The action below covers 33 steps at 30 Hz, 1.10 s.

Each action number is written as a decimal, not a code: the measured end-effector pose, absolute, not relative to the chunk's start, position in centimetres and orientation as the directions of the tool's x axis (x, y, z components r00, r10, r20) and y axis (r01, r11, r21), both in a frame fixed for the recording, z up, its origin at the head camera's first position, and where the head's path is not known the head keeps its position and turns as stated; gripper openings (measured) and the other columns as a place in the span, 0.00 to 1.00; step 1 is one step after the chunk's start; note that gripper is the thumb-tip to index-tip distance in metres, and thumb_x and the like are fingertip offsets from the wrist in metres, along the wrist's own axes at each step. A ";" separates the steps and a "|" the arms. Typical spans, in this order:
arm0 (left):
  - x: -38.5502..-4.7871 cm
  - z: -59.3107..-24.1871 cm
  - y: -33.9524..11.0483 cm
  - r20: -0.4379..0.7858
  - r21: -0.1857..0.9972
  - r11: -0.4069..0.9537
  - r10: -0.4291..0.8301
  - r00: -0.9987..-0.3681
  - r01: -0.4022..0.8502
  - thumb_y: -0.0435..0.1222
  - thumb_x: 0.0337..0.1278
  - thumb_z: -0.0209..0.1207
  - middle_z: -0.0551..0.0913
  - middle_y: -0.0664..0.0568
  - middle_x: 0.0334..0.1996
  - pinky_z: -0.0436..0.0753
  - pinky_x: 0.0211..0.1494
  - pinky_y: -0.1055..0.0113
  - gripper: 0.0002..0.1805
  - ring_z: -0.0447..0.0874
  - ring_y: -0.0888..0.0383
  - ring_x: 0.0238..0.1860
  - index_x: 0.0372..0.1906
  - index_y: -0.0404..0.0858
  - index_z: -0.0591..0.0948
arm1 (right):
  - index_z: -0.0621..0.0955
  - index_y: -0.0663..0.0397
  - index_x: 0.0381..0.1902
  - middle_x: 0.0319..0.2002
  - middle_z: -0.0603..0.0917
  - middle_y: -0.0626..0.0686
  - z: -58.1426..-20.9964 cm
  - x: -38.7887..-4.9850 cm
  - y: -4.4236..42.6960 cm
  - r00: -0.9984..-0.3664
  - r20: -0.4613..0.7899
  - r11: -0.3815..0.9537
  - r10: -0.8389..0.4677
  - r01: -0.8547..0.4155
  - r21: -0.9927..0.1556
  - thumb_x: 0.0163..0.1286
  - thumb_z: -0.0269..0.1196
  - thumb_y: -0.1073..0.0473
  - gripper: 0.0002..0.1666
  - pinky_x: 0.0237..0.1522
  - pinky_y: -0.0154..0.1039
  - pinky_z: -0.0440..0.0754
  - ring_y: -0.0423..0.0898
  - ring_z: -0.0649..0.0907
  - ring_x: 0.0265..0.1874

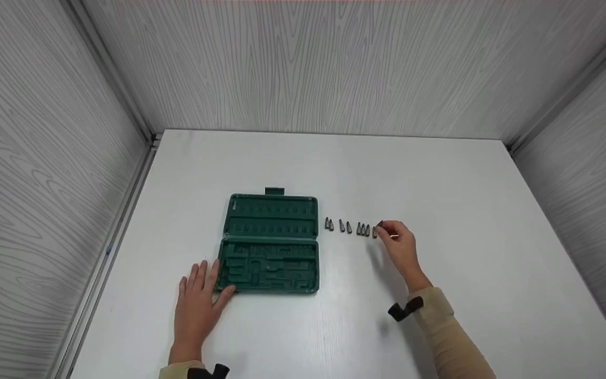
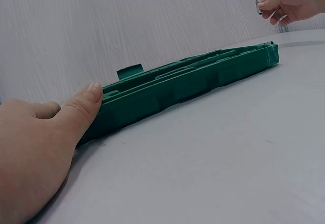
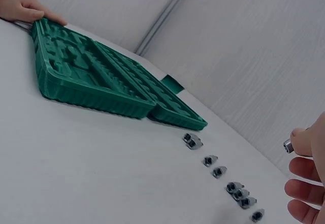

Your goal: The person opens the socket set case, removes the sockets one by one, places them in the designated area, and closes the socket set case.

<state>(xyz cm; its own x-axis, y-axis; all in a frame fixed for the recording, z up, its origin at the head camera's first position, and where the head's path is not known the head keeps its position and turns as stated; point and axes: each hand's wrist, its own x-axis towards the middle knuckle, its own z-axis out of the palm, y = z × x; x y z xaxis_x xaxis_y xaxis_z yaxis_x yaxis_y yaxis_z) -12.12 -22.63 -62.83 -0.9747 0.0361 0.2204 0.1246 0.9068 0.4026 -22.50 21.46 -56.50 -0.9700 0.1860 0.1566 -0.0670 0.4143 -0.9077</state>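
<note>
An unfolded green plastic tool case (image 1: 269, 238) lies flat on the table, its moulded slots showing. My left hand (image 1: 196, 308) rests at the case's near left corner, fingers straight, with the thumb against the near rim in the left wrist view. Above the table to the right of the case, my right hand (image 1: 401, 247) pinches a small metal socket (image 3: 288, 146) between thumb and finger. Below it, several similar sockets (image 3: 238, 192) lie in a loose row, running from the case's right side toward the right hand.
The white table (image 1: 440, 184) is bounded by a grey wood-grain panel (image 1: 334, 68) at the back and further panels at the left and right. A latch flap (image 1: 274, 191) sticks out from the case's far edge.
</note>
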 end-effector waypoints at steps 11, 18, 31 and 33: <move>-12.3 -62.6 -22.6 0.212 0.403 0.908 0.028 -0.977 0.114 0.63 0.59 0.45 0.57 0.41 0.69 0.45 0.69 0.46 0.41 0.47 0.44 0.71 0.73 0.49 0.55 | 0.81 0.64 0.37 0.39 0.79 0.58 -57.9 -23.6 24.2 -0.984 0.067 0.565 0.165 0.038 -0.824 0.63 0.63 0.59 0.11 0.38 0.41 0.74 0.50 0.76 0.37; -12.0 -62.5 -22.7 0.213 0.400 0.908 0.039 -0.976 0.123 0.62 0.60 0.46 0.58 0.40 0.69 0.47 0.69 0.45 0.41 0.48 0.43 0.70 0.72 0.47 0.56 | 0.81 0.65 0.36 0.38 0.76 0.57 -58.5 -23.8 24.4 -0.993 0.031 0.621 0.112 0.046 -0.783 0.64 0.61 0.60 0.11 0.36 0.42 0.74 0.50 0.75 0.36; -12.2 -62.5 -22.6 0.199 0.389 0.914 0.034 -0.979 0.111 0.63 0.59 0.46 0.57 0.40 0.69 0.47 0.69 0.45 0.41 0.48 0.42 0.70 0.73 0.48 0.55 | 0.84 0.62 0.33 0.38 0.77 0.57 -59.2 -24.6 24.3 -0.989 0.047 0.676 0.141 0.062 -0.734 0.66 0.60 0.60 0.10 0.40 0.44 0.73 0.51 0.75 0.37; -12.3 -62.5 -22.5 0.203 0.395 0.912 0.033 -0.979 0.113 0.63 0.59 0.46 0.57 0.40 0.69 0.47 0.68 0.44 0.41 0.48 0.42 0.70 0.72 0.47 0.55 | 0.84 0.62 0.35 0.38 0.77 0.58 -59.1 -24.6 24.4 -0.989 0.048 0.666 0.141 0.059 -0.744 0.66 0.59 0.60 0.10 0.40 0.44 0.74 0.52 0.76 0.38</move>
<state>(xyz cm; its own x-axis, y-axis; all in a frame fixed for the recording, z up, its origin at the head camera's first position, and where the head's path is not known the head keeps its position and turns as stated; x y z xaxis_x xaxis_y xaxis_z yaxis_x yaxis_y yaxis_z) -12.27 -22.51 -62.47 -0.9787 0.0332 0.2027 0.1127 0.9119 0.3947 -24.58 24.36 -59.09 -0.9888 0.1411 0.0478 0.0590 0.6656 -0.7440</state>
